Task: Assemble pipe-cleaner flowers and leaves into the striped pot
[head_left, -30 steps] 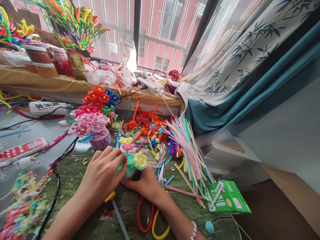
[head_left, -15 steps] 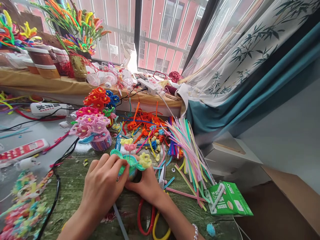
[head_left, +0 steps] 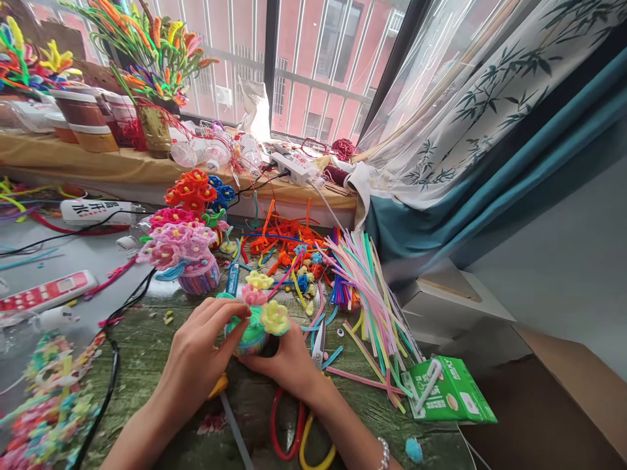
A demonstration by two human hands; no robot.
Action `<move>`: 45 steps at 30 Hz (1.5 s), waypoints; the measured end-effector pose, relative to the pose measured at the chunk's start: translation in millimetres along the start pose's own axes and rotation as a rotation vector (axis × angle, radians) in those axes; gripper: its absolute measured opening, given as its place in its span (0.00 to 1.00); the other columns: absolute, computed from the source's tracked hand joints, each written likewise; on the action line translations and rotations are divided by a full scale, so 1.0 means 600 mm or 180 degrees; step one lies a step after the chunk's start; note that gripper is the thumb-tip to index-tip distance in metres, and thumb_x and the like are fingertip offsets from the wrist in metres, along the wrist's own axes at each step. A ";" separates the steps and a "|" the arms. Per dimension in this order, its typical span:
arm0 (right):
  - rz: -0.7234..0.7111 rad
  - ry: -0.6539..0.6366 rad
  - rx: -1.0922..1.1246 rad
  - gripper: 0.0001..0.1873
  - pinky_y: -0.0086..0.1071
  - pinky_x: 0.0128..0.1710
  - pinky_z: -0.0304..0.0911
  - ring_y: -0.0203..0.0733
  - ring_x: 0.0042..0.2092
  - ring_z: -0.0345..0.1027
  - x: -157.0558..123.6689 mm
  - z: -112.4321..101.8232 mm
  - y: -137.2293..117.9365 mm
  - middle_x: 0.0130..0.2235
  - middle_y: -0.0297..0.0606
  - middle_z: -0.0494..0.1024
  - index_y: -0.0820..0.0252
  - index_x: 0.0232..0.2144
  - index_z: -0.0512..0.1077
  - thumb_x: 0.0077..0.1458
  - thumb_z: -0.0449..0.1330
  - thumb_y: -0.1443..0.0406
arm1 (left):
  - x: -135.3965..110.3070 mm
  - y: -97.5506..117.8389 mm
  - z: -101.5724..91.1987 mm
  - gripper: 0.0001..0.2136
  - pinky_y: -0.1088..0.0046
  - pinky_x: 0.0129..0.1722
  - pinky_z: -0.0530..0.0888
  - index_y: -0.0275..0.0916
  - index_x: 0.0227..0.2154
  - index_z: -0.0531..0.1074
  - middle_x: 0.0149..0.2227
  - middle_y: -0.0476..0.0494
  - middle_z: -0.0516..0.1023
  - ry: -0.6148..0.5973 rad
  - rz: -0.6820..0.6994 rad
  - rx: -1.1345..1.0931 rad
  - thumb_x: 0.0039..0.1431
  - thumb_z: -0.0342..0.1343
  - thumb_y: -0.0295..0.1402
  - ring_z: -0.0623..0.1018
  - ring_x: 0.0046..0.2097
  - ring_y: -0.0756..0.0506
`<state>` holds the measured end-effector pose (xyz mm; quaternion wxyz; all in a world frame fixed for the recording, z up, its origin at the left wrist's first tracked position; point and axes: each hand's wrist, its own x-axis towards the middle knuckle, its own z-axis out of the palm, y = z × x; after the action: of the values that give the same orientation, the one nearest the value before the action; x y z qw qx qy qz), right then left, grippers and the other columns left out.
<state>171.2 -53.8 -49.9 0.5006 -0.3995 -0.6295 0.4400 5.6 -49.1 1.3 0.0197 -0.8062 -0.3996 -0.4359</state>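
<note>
Both my hands hold a small pipe-cleaner flower pot (head_left: 252, 334) with a green rim, low over the green table (head_left: 147, 346). Yellow and pink fuzzy flowers (head_left: 274, 316) stick up from it on thin stems. My left hand (head_left: 198, 356) curls round the pot's left side, its fingertips pinching at the rim. My right hand (head_left: 289, 362) cups the pot from the right and below. A bead bracelet (head_left: 379, 452) is on my right wrist.
A finished pink flower pot (head_left: 189, 251) stands just behind my hands. Loose pipe cleaners (head_left: 365, 287), scissors (head_left: 317, 339), red and yellow loops (head_left: 296, 431) and a green carton (head_left: 450, 391) lie to the right. Cables (head_left: 110, 365) and power strips (head_left: 44, 294) lie on the left.
The pot has turned a little between my hands, and the flowers on it have shifted. My left fingers have slid along the rim. Both hands stay in the same spot.
</note>
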 end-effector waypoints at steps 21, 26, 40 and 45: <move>-0.0026 -0.0023 -0.0028 0.36 0.42 0.58 0.66 0.50 0.54 0.73 -0.003 -0.001 0.004 0.54 0.36 0.78 0.53 0.54 0.74 0.40 0.76 0.68 | 0.016 -0.002 -0.010 0.05 0.76 0.38 0.76 0.42 0.33 0.78 0.35 0.48 0.81 -0.0191 -0.1101 -0.1558 0.57 0.62 0.38 0.79 0.38 0.47; 0.0020 -0.0049 0.0023 0.34 0.43 0.58 0.66 0.50 0.53 0.74 -0.003 0.001 0.002 0.53 0.37 0.80 0.53 0.53 0.74 0.42 0.75 0.68 | 0.004 -0.005 -0.009 0.13 0.72 0.40 0.76 0.42 0.36 0.79 0.36 0.47 0.82 -0.0351 -0.2056 -0.2174 0.53 0.65 0.45 0.79 0.39 0.44; 0.0118 -0.0060 -0.0112 0.24 0.44 0.53 0.69 0.52 0.49 0.75 -0.003 0.003 -0.007 0.48 0.37 0.83 0.56 0.45 0.79 0.43 0.74 0.64 | 0.019 -0.021 -0.031 0.04 0.75 0.39 0.75 0.43 0.35 0.77 0.36 0.46 0.81 -0.0341 -0.0737 -0.1352 0.58 0.59 0.34 0.79 0.38 0.46; 0.0093 -0.0061 -0.0158 0.21 0.43 0.53 0.69 0.51 0.48 0.76 -0.001 0.002 -0.010 0.46 0.36 0.84 0.56 0.42 0.79 0.42 0.74 0.64 | 0.019 -0.043 -0.040 0.05 0.77 0.36 0.72 0.43 0.33 0.76 0.35 0.47 0.81 -0.0488 0.0033 -0.0762 0.60 0.55 0.30 0.79 0.36 0.49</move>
<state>169.5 -56.5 -44.4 0.4780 -0.4167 -0.6391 0.4352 -24.2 -33.3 16.3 -0.1050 -0.8357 -0.3409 -0.4175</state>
